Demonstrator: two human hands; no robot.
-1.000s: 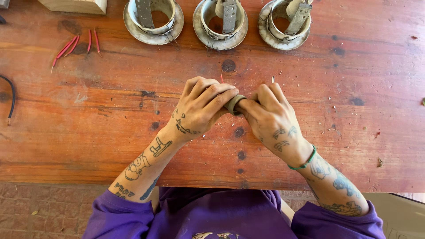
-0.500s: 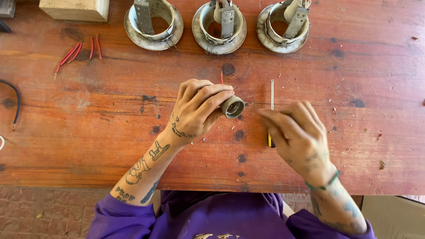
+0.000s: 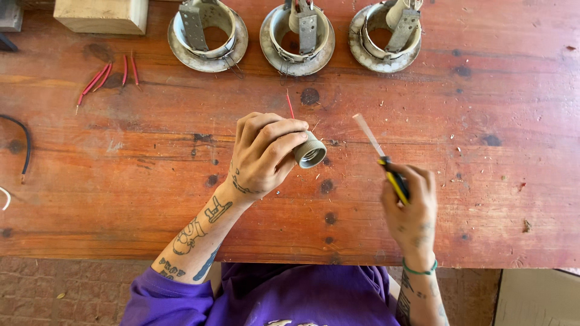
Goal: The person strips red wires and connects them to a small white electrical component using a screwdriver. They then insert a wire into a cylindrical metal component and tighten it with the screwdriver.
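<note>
One socket [image 3: 310,150], three ring fixtures [image 3: 207,35].

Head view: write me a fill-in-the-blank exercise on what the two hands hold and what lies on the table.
1. The left hand grips a beige lamp socket, and the right hand holds a ____.
2. Along the far edge of the wooden table stand ____ round metal fixtures.
3. The loose wire pieces at the far left are ____ in colour.

Missing words: screwdriver; three; red

fixtures [image 3: 373,36]: tops cut off | screwdriver [image 3: 386,166]: handle hidden in right hand [image 3: 412,208]
</note>
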